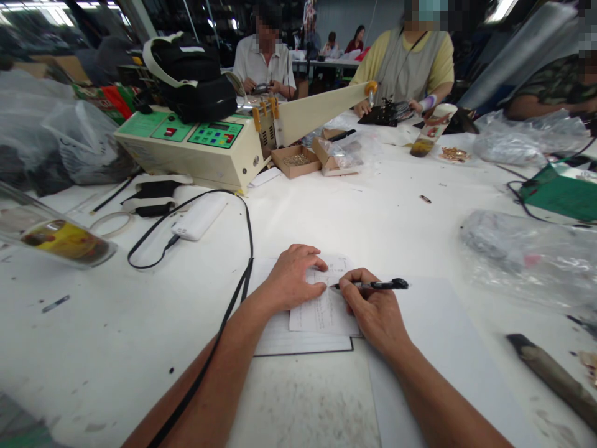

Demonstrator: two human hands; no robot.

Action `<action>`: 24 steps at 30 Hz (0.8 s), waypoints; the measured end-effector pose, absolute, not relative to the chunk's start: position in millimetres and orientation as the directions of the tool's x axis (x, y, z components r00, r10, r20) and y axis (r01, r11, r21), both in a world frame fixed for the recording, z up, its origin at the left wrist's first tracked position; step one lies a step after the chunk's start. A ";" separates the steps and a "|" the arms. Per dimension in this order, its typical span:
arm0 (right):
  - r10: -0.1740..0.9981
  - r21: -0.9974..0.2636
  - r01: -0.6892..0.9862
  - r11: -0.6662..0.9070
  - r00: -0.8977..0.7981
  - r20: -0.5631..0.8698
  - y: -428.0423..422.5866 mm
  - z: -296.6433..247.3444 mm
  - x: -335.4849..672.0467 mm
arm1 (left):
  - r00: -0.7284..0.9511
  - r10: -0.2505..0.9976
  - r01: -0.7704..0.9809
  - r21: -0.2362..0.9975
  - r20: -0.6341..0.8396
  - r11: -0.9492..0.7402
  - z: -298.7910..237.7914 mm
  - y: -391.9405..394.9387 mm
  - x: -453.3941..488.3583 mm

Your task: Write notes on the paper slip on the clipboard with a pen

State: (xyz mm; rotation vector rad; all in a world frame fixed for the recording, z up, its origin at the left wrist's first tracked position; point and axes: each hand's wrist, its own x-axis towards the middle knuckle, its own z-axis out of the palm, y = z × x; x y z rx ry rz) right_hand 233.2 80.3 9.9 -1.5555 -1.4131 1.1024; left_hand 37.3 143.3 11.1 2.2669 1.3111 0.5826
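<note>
A black pen [385, 284] is pinched in my right hand [375, 308], its tip over a small sheet of paper [321, 315] with handwriting on it. My left hand [295, 280] lies flat across that sheet's left side, fingers stretched and thumb apart. Beneath the small sheet is a larger lined sheet [275, 339] with a dark lower edge. A blank white sheet [433, 336] lies under my right forearm. The handwriting is too small to read.
A black cable [249, 230] runs from a white power bank [200, 218] past my left forearm. Behind stands a cream machine [200, 158] with a black bag [193, 81] on top. Plastic bags [527, 249] lie right; a glass of amber liquid [65, 239] is left. People sit opposite.
</note>
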 end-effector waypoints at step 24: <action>0.996 -0.935 0.343 -0.085 0.021 -0.083 81.1 7.0 235.0 | 0.461 0.878 0.687 0.575 0.128 -0.444 9.8 143.6 36.8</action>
